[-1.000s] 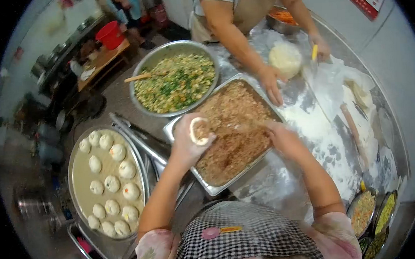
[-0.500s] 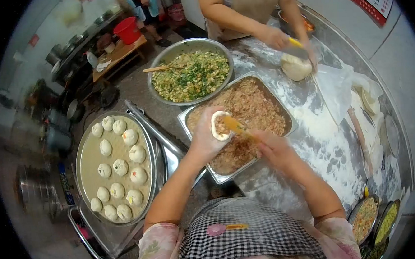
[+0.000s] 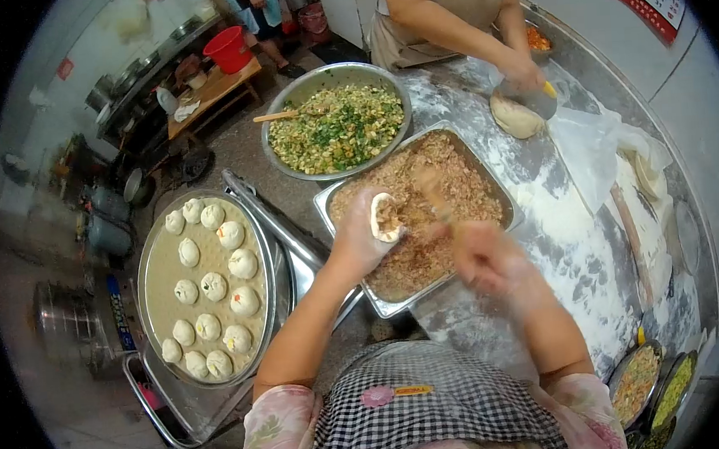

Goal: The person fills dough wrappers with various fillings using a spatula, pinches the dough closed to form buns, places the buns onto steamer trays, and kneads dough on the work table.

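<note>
In my left hand [image 3: 355,239] sits a round dough wrapper [image 3: 375,210], cupped with its open side facing right and some minced filling inside. My right hand [image 3: 485,258] is closed around the handle of a yellowish spatula [image 3: 431,189], whose blade is smeared by motion. Both hands are over a square metal tray [image 3: 322,204] of minced meat filling [image 3: 455,165]. The spatula is over the meat, just right of the wrapper and apart from it; whether it touches the meat I cannot tell.
Left, a round tray [image 3: 156,294] carries several filled buns [image 3: 242,263]. Beyond the meat stands a steel bowl [image 3: 270,154] of chopped vegetable filling. Across the floured table [image 3: 556,212], a co-worker's hand [image 3: 525,74] holds a scraper at a dough lump [image 3: 518,118]. A rolling pin [image 3: 628,229] lies right.
The spatula has moved away from the wrapper, out over the meat, and my right hand has shifted slightly right. The wrapper stays in my left hand. The co-worker's scraper has moved across the dough.
</note>
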Tool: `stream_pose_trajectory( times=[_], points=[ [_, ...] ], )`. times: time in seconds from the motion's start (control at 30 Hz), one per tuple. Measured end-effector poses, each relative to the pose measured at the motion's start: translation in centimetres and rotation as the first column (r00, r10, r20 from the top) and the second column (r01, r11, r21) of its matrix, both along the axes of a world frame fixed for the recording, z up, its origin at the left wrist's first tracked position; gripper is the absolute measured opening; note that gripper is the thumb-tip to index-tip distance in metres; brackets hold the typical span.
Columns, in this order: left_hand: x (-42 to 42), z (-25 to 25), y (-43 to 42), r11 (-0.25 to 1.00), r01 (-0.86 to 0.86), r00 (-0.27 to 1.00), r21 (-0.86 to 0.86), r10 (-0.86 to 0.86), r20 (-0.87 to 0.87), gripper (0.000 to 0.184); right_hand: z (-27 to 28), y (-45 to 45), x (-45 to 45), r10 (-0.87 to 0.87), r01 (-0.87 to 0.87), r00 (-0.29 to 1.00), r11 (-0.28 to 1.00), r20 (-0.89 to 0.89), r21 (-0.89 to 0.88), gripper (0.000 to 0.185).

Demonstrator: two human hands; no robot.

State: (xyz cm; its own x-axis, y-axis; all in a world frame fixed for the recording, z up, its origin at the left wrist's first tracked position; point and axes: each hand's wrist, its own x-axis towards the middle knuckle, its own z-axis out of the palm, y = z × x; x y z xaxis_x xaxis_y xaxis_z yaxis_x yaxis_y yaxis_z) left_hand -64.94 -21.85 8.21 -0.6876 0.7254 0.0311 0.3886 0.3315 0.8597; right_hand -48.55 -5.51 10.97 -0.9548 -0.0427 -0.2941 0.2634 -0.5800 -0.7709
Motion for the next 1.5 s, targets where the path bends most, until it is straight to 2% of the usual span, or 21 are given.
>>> stream_pose_trajectory(
  times=[0.03, 0.07, 0.1, 0.13, 0.2, 0.23, 0.27, 0.37, 0.43, 0.53, 0.6, 0.7, 0.8, 0.9, 1.0, 1.1, 1.2, 1.3, 1.33, 1.43, 1.5],
  points=[
    [-0.2, -0.2, 0.0, 0.995, 0.014, 0.997, 0.094, -0.021, 0.068, 0.064, 0.2, 1.2, 0.2, -0.068, 0.069, 0.996, 0.997, -0.053, 0.025, 0.03],
    [-0.2, -0.7, -0.1, 0.982, 0.021, 0.99, 0.19, -0.047, 0.133, 0.066, -1.7, 2.5, 0.5, -0.103, 0.159, 0.987, 0.777, -0.127, 0.61, 0.029],
    [-0.1, -1.1, -0.1, 0.959, 0.018, 0.977, 0.284, -0.077, 0.198, 0.068, -5.2, 3.9, 0.5, -0.085, 0.218, 0.976, 0.245, -0.203, 0.945, 0.029],
    [0.1, -1.3, 0.0, 0.931, -0.022, 0.938, 0.365, -0.107, 0.329, 0.073, -7.1, 4.6, 0.5, -0.025, 0.223, 0.968, -0.384, -0.252, 0.896, 0.028],
    [1.3, -0.5, 0.3, 0.869, -0.11, 0.753, 0.483, -0.245, 0.611, 0.073, -2.4, 1.5, -0.5, -0.218, 0.047, 0.975, 0.067, -0.031, 0.997, 0.024],
    [2.1, -0.4, 0.4, 0.836, -0.177, 0.617, 0.519, -0.317, 0.721, 0.073, -0.9, 0.3, -0.5, -0.264, -0.029, 0.958, 0.307, 0.114, 0.951, 0.022],
    [2.6, -0.6, 0.7, 0.814, -0.209, 0.553, 0.542, -0.36, 0.752, 0.073, -3.5, 0.4, -0.4, -0.174, 0.121, 0.982, 0.282, -0.073, 0.952, 0.019],
    [3.9, -0.9, 1.3, 0.836, -0.129, 0.518, 0.533, -0.401, 0.755, 0.076, -1.9, -2.6, -0.2, -0.299, 0.237, 0.953, 0.839, 0.052, 0.49, 0.021],
    [3.8, -0.1, 1.6, 0.875, 0.139, 0.72, 0.464, -0.411, 0.559, 0.083, -2.1, -2.6, -0.1, -0.326, 0.291, 0.944, 0.731, -0.059, 0.617, 0.026],
    [2.7, 1.2, 1.0, 0.849, 0.448, 0.834, 0.281, -0.51, 0.21, 0.086, 0.4, -2.7, 0.1, -0.203, 0.381, 0.924, 0.531, -0.323, 0.757, 0.031],
    [2.4, 1.9, 0.7, 0.827, 0.467, 0.797, 0.311, -0.547, 0.257, 0.082, 1.4, -2.0, 0.3, 0.015, 0.339, 0.931, 0.341, -0.365, 0.877, 0.035],
    [1.8, 2.4, 0.5, 0.808, 0.441, 0.747, 0.391, -0.572, 0.338, 0.07, 1.6, -0.9, 1.4, 0.015, 0.401, 0.898, 0.382, -0.44, 0.833, 0.038],
    [2.0, 3.1, -0.3, 0.826, 0.392, 0.776, 0.404, -0.533, 0.337, 0.06, 1.3, 0.0, 2.7, 0.27, 0.186, 0.952, -0.125, -0.147, 0.975, 0.04],
    [1.6, 2.7, -0.2, 0.81, 0.495, 0.811, 0.314, -0.561, 0.167, 0.045, 0.9, -0.7, 2.8, 0.305, 0.326, 0.908, -0.086, -0.286, 0.942, 0.04],
    [1.9, 2.0, -0.6, 0.833, 0.496, 0.823, 0.246, -0.541, 0.172, 0.034, 1.9, 0.4, 3.0, 0.265, 0.025, 0.962, 0.146, -0.064, 0.989, 0.038],
    [2.9, 1.6, -1.1, 0.877, 0.291, 0.779, 0.383, -0.45, 0.437, 0.031, 2.8, 0.9, 3.4, 0.117, -0.114, 0.991, 0.445, 0.068, 0.888, 0.04],
    [3.7, -0.3, -1.1, 0.791, 0.162, 0.72, 0.59, -0.503, 0.477, 0.029, 0.5, -2.1, 2.7, -0.119, 0.187, 0.982, 0.55, -0.146, 0.814, 0.043],
    [5.8, 0.9, -1.1, 0.842, 0.038, 0.734, 0.538, -0.389, 0.557, 0.035, -0.2, -4.5, 1.4, -0.08, 0.39, 0.92, 0.294, -0.384, 0.873, 0.04],
    [6.0, 0.6, -1.5, 0.857, 0.05, 0.667, 0.513, -0.411, 0.621, 0.052, -0.6, -4.4, 1.1, -0.055, 0.426, 0.904, 0.186, -0.424, 0.885, 0.037],
    [6.1, 1.0, -2.9, 0.867, 0.216, 0.877, 0.45, -0.374, 0.301, 0.071, 0.7, -3.5, 1.5, 0.029, 0.338, 0.937, 0.183, -0.348, 0.923, 0.033],
    [7.9, 2.4, -3.6, 0.842, 0.191, 0.869, 0.505, -0.384, 0.312, 0.068, 2.1, -4.3, 2.2, 0.017, 0.284, 0.953, 0.294, -0.302, 0.913, 0.029]
  ],
)
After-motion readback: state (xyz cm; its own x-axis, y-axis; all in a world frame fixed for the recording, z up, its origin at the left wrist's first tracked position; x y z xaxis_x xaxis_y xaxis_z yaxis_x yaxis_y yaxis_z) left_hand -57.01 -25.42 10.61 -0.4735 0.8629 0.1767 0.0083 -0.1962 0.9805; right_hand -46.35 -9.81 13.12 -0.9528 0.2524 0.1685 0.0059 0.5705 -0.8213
